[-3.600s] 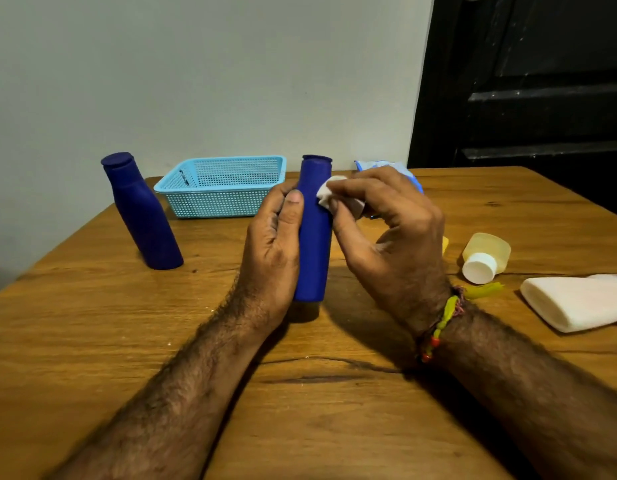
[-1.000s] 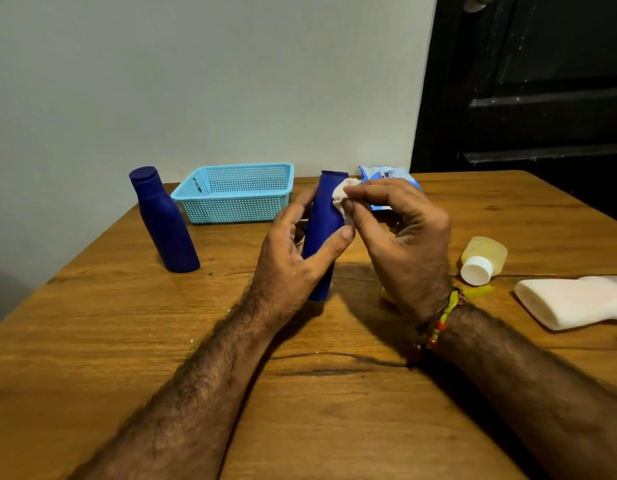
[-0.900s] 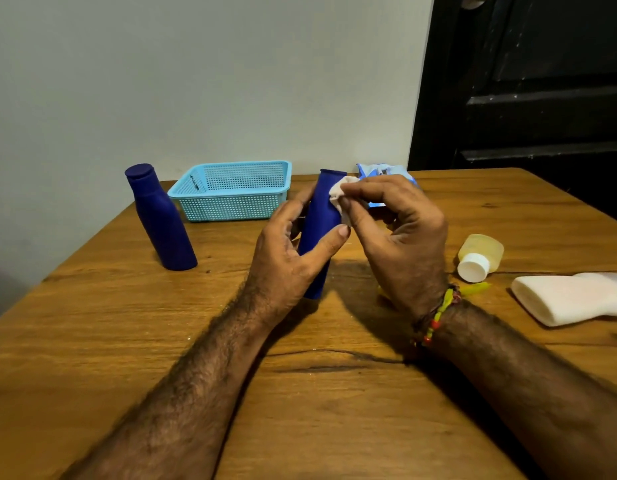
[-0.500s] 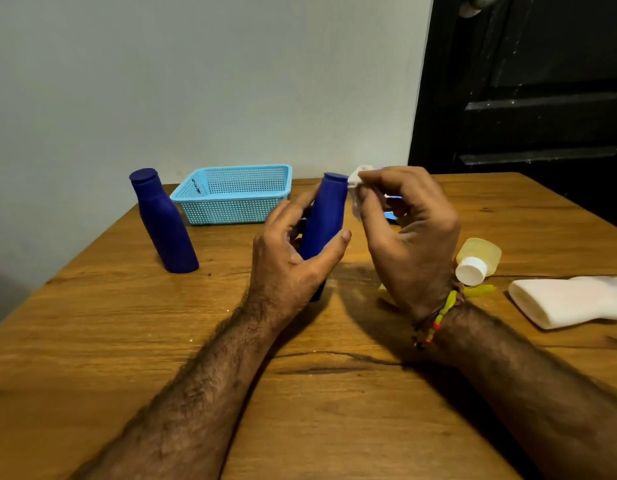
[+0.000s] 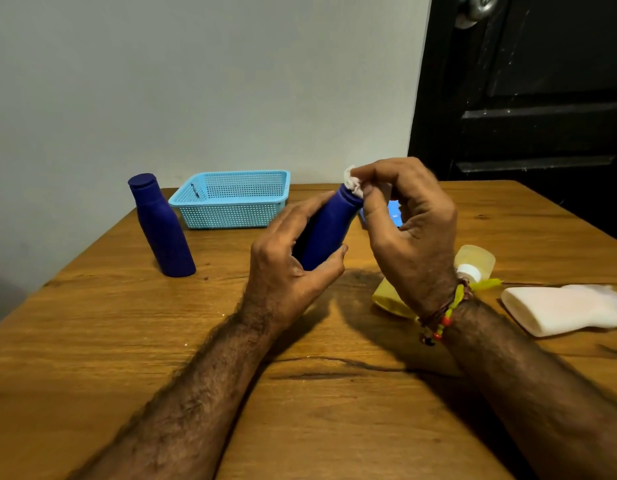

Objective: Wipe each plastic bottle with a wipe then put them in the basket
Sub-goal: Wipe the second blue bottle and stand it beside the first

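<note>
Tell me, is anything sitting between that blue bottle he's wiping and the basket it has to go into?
Nothing visible. The blue bottle, held in the left hand, has bare table between it and the light blue basket. The other blue bottle stands off to the basket's left, clear of that path.

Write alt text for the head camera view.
The left hand holds a tilted blue bottle while the right hand rubs a white wipe on its top. Behind stand another blue bottle and a basket.
</note>
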